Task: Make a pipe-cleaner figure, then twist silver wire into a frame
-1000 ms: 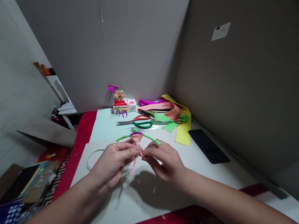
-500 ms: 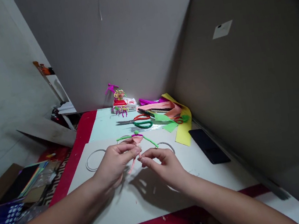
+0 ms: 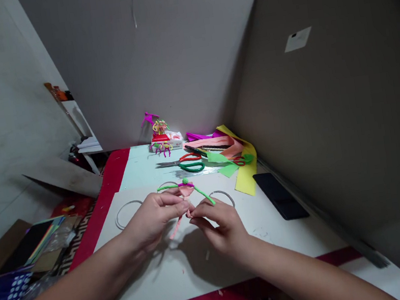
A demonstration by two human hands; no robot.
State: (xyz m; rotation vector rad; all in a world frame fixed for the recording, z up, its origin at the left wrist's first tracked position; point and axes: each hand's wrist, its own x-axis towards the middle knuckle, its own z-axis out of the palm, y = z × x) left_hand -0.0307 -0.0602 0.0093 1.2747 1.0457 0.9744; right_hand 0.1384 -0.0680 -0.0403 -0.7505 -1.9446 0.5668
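Observation:
Between my hands, above the table (image 3: pixel 143 277), is a small wrapped figure (image 3: pixel 186 190) with a green head, green outstretched arms, a purple neck band and a pink body. My left hand (image 3: pixel 158 213) is closed, pinching the figure's pink body between thumb and fingertips. My right hand (image 3: pixel 219 221) is closed too, its thumb and fingers pinching the figure's pink lower part, where a leg bends. A loose pink strip (image 3: pixel 176 228) hangs below the left fingertips. Part of the body is hidden behind my fingers.
Scissors (image 3: pixel 187 162) lie beyond the hands, near thin wires (image 3: pixel 206 171). Finished small figures (image 3: pixel 159 127) stand on and by a box (image 3: pixel 174 140). Yellow crepe paper (image 3: pixel 245 183), green pieces and a black phone (image 3: pixel 281 195) are at right. Wire coils (image 3: pixel 120 218) lie nearby.
The figure has tilted and dropped slightly, its right green arm pointing lower. My right hand has turned, with its fingers closer over the pink lower part; my left hand keeps its pinch.

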